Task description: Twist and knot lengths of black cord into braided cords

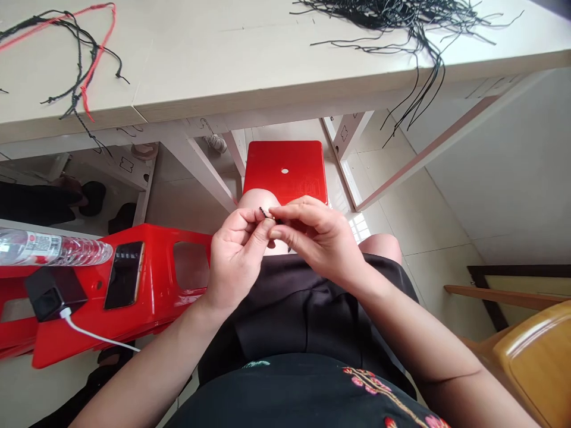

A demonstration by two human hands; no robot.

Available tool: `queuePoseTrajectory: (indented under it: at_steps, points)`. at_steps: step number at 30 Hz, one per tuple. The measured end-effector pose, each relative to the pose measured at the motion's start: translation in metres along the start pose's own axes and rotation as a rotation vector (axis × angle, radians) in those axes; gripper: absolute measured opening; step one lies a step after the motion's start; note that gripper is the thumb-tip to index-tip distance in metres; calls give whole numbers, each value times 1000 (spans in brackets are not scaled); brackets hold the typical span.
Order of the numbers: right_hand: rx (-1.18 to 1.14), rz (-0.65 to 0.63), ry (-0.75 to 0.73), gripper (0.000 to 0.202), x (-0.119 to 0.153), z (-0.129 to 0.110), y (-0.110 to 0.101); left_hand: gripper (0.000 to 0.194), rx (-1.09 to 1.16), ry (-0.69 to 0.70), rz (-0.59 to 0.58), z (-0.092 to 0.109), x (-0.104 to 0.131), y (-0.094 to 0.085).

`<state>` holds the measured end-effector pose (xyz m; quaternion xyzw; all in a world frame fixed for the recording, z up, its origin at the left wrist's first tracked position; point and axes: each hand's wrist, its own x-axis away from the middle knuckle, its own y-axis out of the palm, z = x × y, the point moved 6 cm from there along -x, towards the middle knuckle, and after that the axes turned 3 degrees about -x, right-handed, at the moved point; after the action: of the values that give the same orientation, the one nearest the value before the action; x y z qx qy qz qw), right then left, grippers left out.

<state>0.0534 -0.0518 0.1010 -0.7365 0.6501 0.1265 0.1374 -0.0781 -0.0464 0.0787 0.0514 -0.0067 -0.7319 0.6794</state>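
Both hands meet above my lap, in the middle of the view. My left hand (241, 249) pinches a short black braided cord (263, 212) between thumb and forefinger. From the right, my right hand (316, 238) closes its thumb and forefinger on the same small piece, its fingertips against those of the left. A tiny light-coloured bit shows between the fingertips; what it is I cannot make out. Part of the cord is hidden by the fingers.
Black cords (401, 18) and a red cord (104, 44) lie on the table (214, 65). A red stool (285, 157) stands beneath. Left, another red stool (156, 261) holds a bottle (53, 248), phone (125, 274) and black cube (56, 291). A wooden chair (535, 351) is at right.
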Motion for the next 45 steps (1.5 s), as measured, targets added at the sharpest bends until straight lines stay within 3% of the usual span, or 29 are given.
queuePoseTrajectory:
  at_steps: [2, 6, 12, 16, 18, 20, 23, 25, 29, 33, 35, 39, 42, 45]
  points:
    - [159, -8, -55, 4, -1, -7, -1, 7, -27, 9, -15, 2, 0, 0]
    - [361, -50, -104, 15, -1, -18, -3, 8, 6, 45, -19, 8, 1, 1]
    - [177, -103, 74, 8, 2, -14, -11, 10, 101, -34, -6, 17, 0, 8]
    - [210, -103, 153, 14, -2, -16, -22, 12, 30, -118, -14, 19, -7, -1]
    - [227, -114, 163, 17, -6, -17, -26, 10, -127, -65, 34, 23, -13, -13]
    - [245, -128, 155, 21, -11, -20, -28, 19, -288, 98, 90, 35, -16, -21]
    - [270, -173, 135, 28, -17, -23, -28, 37, -359, 229, -47, 46, -18, -7]
    - [273, -200, 122, 31, -21, -28, -26, 31, -332, 212, -137, 50, -18, 6]
    - [249, -238, 156, 33, -27, -35, -27, 13, -312, 192, -116, 58, -18, 15]
    - [-50, -253, 303, 32, -29, -29, -26, 5, -370, 198, -125, 63, -19, 14]
    - [-229, -183, 298, 30, -33, -24, -25, 7, -304, 148, -99, 63, -22, 11]
    - [-486, -28, 204, 32, -44, -11, -15, 16, 38, 2, 59, 57, -31, 3]
    - [-564, -85, 293, 52, -47, 1, 7, 22, 210, -124, 125, 52, -37, -5]
    - [-508, -111, 375, 36, -48, 7, 19, 22, 310, -224, 133, 53, -40, -15]
